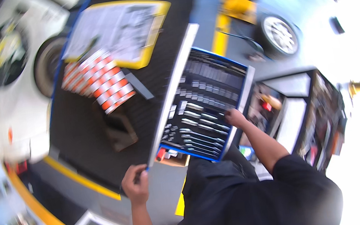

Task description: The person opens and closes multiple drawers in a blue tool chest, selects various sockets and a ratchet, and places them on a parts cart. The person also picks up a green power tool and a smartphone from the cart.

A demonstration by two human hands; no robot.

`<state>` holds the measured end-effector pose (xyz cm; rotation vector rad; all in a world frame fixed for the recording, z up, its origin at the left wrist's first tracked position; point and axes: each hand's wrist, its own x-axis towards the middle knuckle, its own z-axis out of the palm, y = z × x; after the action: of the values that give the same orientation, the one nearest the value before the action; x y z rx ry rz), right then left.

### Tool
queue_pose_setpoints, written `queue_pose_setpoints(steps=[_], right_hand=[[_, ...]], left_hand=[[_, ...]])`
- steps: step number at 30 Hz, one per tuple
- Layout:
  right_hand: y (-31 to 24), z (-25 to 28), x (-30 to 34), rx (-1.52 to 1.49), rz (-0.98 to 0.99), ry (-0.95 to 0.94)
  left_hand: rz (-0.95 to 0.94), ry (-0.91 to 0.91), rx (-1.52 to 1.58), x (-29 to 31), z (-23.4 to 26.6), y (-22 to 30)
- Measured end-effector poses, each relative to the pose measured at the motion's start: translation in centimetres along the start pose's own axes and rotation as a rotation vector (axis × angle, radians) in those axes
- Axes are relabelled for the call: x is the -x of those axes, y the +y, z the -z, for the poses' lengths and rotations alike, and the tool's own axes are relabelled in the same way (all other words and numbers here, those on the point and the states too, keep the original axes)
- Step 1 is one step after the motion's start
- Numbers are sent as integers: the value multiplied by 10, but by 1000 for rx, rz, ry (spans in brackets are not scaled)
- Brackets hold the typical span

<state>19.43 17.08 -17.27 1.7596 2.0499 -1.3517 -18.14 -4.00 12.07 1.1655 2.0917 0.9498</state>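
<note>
Steel wrenches and sockets, laid out in ordered rows, fill an open tool drawer (202, 105) with a blue rim, pulled out from a black tool cart seen from above. A person in a black shirt stands over it with both arms stretched forward. The right hand (235, 116) rests at the drawer's right edge, fingers curled down over the rim beside the row of long wrenches (202, 139); whether it has hold of a tool cannot be told through the blur. The left hand (135, 183) is closed at the near corner of the cart's black surface (86, 130), fingers folded around what looks like a small dark object, though its kind cannot be made out. On that surface lie a set of red-and-silver striped pieces (98, 80) and, behind them, a printed sheet on a yellow-edged board (117, 29). A white car (14, 76) stands to the left, and a second wheel (280, 35) shows beyond the drawer.
</note>
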Motion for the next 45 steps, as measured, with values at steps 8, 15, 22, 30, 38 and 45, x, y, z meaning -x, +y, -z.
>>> queue_pose_setpoints(steps=[8, 15, 22, 30, 38, 45], right_hand=[[29, 37, 102, -356, -209, 103], [39, 63, 213, -760, -263, 214], [62, 97, 319, -1085, -185, 334], [127, 103, 457, -1195, -234, 571], [169, 59, 532, -1055, -619, 663], [125, -14, 510, -635, -780, 410]], left_hand=[[29, -80, -41, 16, -5, 17], [-120, -451, 57, 14, -57, 74], [-150, -796, -1, 6, -125, 123], [-153, -1092, -189, 45, -199, 177], [-193, -1217, -261, 89, -248, 217], [-263, -1261, -285, 123, -266, 228]])
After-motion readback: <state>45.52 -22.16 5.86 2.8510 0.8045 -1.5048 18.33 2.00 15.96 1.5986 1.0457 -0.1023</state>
